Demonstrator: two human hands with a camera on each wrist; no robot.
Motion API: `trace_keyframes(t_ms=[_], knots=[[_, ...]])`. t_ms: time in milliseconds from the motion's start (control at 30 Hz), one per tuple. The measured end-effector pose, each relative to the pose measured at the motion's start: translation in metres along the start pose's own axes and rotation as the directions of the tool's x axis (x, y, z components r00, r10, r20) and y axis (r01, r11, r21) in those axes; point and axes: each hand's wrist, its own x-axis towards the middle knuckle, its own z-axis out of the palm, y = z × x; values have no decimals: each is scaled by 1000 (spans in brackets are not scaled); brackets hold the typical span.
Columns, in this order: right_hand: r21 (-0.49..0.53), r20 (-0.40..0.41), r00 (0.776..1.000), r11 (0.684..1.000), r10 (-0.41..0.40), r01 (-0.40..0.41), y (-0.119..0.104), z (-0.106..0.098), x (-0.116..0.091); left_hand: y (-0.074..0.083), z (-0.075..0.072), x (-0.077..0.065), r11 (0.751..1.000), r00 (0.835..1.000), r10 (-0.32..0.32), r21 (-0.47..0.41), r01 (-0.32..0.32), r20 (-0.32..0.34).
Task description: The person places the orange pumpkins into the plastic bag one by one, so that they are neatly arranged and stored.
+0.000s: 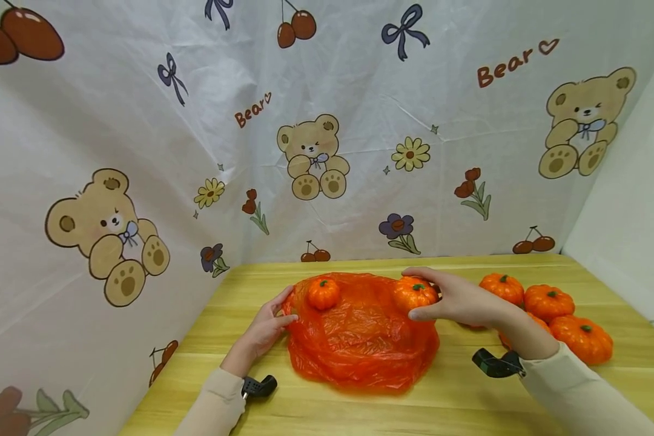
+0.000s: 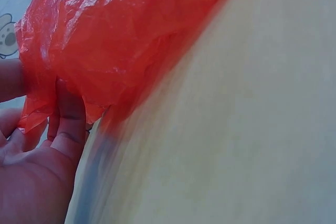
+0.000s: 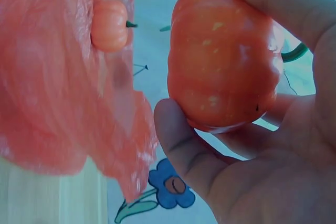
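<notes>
A thin red plastic bag (image 1: pixel 354 357) lies spread and crumpled on the table. At its left side my left hand (image 1: pixel 264 327) pinches the bag's edge; in the left wrist view the fingers (image 2: pixel 71 111) are partly behind the film. A small orange toy pumpkin (image 1: pixel 324 293) with a green stem rests on the bag, towards the left. My right hand (image 1: pixel 463 297) grips a second, larger-looking pumpkin (image 3: pixel 223 59) over the bag's right part, thumb and fingers curled round its sides.
Several more toy pumpkins (image 1: pixel 582 339) sit together on the right of the wooden table (image 1: pixel 447 399), beside my right forearm. A white cloth (image 1: pixel 360 200) printed with bears and flowers hangs behind and to the left. Black wrist cameras (image 1: pixel 496 363) jut below both wrists.
</notes>
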Motion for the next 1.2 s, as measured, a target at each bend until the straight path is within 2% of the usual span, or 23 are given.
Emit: trace_keyframes(t_ms=[333,533,700,1200], knots=[[4,19,998,998,60,-60,-13,15,35,-2,0,0,1000,1000,2,-15,-2,-5],[14,40,998,998,53,-53,-18,24,60,-2,-1,-1,1000,1000,3,-14,-3,7],[64,72,996,996,53,-58,-19,28,79,-3,-2,0,1000,1000,3,-12,-3,10],[141,99,990,983,103,-116,-16,43,113,-3,-2,-1,1000,1000,1,-18,-1,12]])
